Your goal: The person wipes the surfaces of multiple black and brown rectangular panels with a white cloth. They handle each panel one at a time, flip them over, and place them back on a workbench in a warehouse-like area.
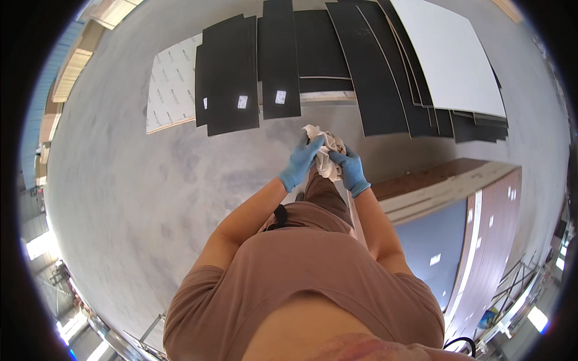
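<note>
A crumpled off-white cloth [327, 157] is bunched between my two hands, out in front of my body. My left hand [301, 159], in a blue glove, grips its left side with the fingers closed on the fabric. On the other side my right hand [350, 167], gloved in the same blue, has its fingers curled into the folds. Parts of the fingertips are hidden by the cloth. Below the cloth shows my brown-trousered leg [328, 195].
Several black panels [232, 72] lean side by side ahead, with a white panel [451, 54] at the right and a patterned pale one [171, 87] at the left. Close on my right stands a stack of boards [451, 192] with a dark blue-grey top. Grey concrete floor [132, 198] stretches left.
</note>
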{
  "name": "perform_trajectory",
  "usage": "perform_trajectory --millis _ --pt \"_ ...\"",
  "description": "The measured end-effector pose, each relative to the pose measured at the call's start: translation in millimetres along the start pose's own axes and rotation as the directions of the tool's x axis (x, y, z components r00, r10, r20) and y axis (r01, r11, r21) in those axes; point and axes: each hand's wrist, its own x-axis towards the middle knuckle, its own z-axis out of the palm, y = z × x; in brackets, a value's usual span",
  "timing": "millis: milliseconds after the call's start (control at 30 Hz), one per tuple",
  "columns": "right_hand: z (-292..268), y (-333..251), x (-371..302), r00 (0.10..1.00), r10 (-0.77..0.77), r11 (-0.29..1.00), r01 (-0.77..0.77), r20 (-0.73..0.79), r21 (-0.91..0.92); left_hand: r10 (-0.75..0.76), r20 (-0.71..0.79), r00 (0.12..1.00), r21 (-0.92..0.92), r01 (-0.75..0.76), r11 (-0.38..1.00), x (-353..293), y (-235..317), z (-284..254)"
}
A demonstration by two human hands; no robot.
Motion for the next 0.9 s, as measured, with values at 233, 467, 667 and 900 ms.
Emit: perform_trajectory --millis 233,467,667,900 --pt "-37 -75 198 0.991 -0.020 0.991 0.002 -0.135 -0.134 -0.158 -0.451 0.878 0.112 0.231 0.966 104 41 -107" --pt "72 -70 309 0.987 0.079 0.974 -0.046 0.142 -0.221 -0.277 -0.345 0.897 -0.224 0.208 0.952 183 69 -167" --pt "163 -37 338 0.900 0.186 0.919 -0.017 0.395 -0.395 -0.061 -0.131 0.990 -0.394 0.005 0.919 255 89 -232" --pt "200 -7 400 0.907 0.154 0.874 0.060 0.391 -0.482 -0.259 -0.319 0.912 -0.407 0.115 0.906 269 99 -292"
